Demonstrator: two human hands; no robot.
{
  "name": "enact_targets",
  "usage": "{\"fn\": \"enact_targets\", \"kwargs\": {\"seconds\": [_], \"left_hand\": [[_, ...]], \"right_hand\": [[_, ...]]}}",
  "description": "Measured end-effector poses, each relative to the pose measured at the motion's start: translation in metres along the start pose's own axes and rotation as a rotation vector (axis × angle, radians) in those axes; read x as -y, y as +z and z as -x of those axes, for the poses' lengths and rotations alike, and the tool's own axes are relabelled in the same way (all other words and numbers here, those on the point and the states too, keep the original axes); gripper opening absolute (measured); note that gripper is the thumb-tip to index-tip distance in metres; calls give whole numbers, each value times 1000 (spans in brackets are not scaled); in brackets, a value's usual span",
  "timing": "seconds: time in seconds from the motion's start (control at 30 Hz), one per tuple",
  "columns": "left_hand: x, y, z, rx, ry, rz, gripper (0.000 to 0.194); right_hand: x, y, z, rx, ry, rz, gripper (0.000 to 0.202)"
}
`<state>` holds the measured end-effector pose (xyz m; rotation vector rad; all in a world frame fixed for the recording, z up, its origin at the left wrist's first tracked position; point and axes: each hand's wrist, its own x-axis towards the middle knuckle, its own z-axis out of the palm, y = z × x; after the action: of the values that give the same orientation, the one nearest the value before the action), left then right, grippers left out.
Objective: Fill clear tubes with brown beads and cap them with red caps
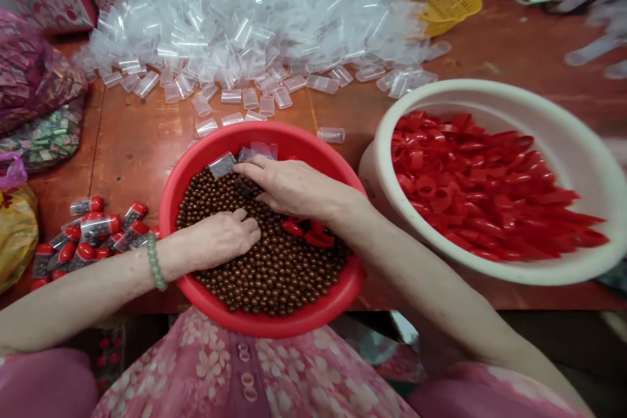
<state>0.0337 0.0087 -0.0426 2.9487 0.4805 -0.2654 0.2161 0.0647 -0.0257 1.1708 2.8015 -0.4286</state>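
A red basin [169, 209] holds a deep layer of small, shiny brown balls [274, 281]. My left hand [225, 238], with a green bead bracelet at its wrist, rests on the balls with its fingers curled down; whatever they hold is hidden. Over the far side of the basin, my right hand [289, 186] has its fingers bent together around something dark that I cannot make out. At its fingertips lies a small clear container [223, 165]. Several red caps [318, 237] lie on the balls under my right wrist.
A cream tub [382, 170] full of red caps stands at right. Clear empty containers [245, 32] are heaped at the back beside a yellow basket [445, 3]. Filled, red-capped containers [98, 227] lie left of the basin. Plastic bags [34, 78] sit at far left.
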Motion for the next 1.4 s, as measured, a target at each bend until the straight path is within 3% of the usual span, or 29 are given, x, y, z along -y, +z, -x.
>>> {"fn": "enact_targets", "kwargs": {"seconds": [0.13, 0.33, 0.5, 0.8, 0.9, 1.03, 1.1, 1.33, 1.4], "left_hand": [[1, -3, -5, -1, 62, 225, 22], [0, 5, -5, -73, 72, 634, 26], [5, 7, 3, -182, -28, 866, 34], [4, -11, 17, -413, -156, 1099, 40], [1, -13, 22, -479, -216, 1128, 42], [1, -10, 25, -475, -302, 1012, 42], [1, -9, 27, -455, -307, 977, 41], [-1, -15, 32, -538, -309, 1055, 42], [-4, -14, 31, -551, -339, 1106, 43]], "right_hand": [[-4, -14, 35, -92, 37, -109, 35], [-7, -10, 66, 48, 84, -242, 18], [-4, -2, 69, 133, 62, -296, 22], [10, 16, 62, 233, 54, -118, 28], [7, 13, 64, 107, 34, -230, 18], [5, 8, 66, -258, -7, -539, 13], [7, 7, 66, -371, 12, -702, 15], [25, 6, 61, -369, 72, -1183, 20], [30, 7, 57, -421, 98, -1304, 19]]}}
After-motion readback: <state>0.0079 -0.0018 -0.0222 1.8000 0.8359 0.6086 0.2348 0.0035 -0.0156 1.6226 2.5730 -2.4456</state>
